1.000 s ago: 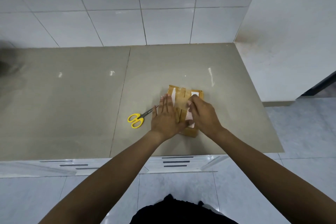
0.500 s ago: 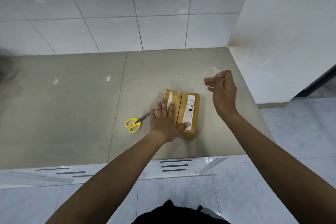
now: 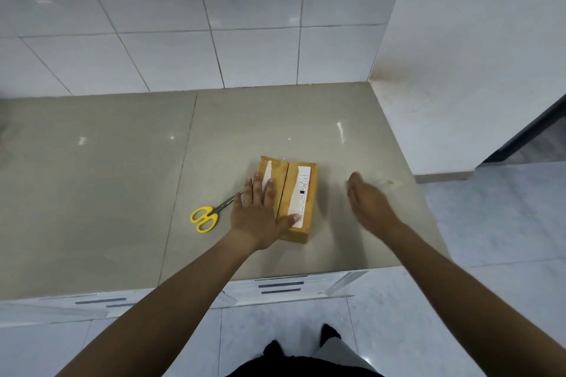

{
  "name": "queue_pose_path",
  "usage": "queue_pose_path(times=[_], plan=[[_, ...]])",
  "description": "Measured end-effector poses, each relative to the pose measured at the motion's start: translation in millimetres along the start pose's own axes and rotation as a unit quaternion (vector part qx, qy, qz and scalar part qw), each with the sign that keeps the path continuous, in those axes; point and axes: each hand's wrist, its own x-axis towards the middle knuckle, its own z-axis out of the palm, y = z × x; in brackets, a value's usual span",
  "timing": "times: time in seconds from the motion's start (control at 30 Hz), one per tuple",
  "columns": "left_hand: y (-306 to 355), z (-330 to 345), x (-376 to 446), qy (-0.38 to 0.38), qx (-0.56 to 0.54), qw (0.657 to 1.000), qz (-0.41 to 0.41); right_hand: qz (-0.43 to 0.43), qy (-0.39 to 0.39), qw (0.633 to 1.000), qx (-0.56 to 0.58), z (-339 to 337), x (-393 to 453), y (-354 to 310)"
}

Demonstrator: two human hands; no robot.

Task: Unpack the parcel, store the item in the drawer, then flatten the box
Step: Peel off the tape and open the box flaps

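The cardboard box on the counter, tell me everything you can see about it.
The cardboard box is a small brown oblong parcel lying flat on the beige countertop, near its front edge. A dark seam runs lengthwise down the top where two flaps meet, both still closed. Each flap carries a strip of white label, the right one printed in black. The left hand presses flat on the left flap, thumb across the seam. The right hand is off to the side, not touching. Yellow-handled scissors lie just left.

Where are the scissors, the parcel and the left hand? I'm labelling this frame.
scissors [image 3: 204, 219]: head view, on the yellow handles.
parcel [image 3: 307, 193]: head view, on the right flap's white label.
left hand [image 3: 256, 214]: head view, on its back, flat on the parcel.
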Motion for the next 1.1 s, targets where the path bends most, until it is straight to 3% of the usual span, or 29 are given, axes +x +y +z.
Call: queue_pose_path(times=[0.1,0.33,0.4,0.47,0.57,0.7,0.77,0.83,0.9,1.0,1.1], plan=[[0,1,2,0.002,0.004,1.0,-0.003,-0.034,-0.075,0.995,-0.058,32,-16,-2],[2,4,5,0.008,0.002,1.0,-0.007,-0.023,-0.119,0.989,-0.087,62,-31,5],[3,5,5,0.01,-0.003,1.0,-0.01,-0.026,-0.103,0.993,-0.059,60,-32,6],[4,5,5,0.01,-0.002,1.0,-0.011,-0.007,-0.028,0.998,-0.049,56,-32,6],[7,6,3,0.01,-0.012,1.0,-0.017,0.057,0.074,0.987,-0.131,55,-33,8],[17,7,-1,0.016,-0.039,0.998,-0.036,0.129,-0.028,0.97,-0.202,63,-38,15],[24,8,-5,0.024,-0.056,0.997,-0.047,0.138,-0.033,0.968,-0.206,59,-33,13],[33,7,-8,0.026,-0.073,0.995,-0.06,0.164,0.022,0.974,-0.157,52,-24,3],[41,5,-8,0.019,-0.092,0.993,-0.075,0.136,0.088,0.985,-0.063,45,-14,-15],[47,-1,-5,0.017,-0.116,0.989,-0.085,0.104,0.069,0.974,0.191,42,-4,-52],[44,-6,-6,0.034,-0.115,0.99,-0.074,0.126,0.056,0.955,0.264,46,-1,-75]])
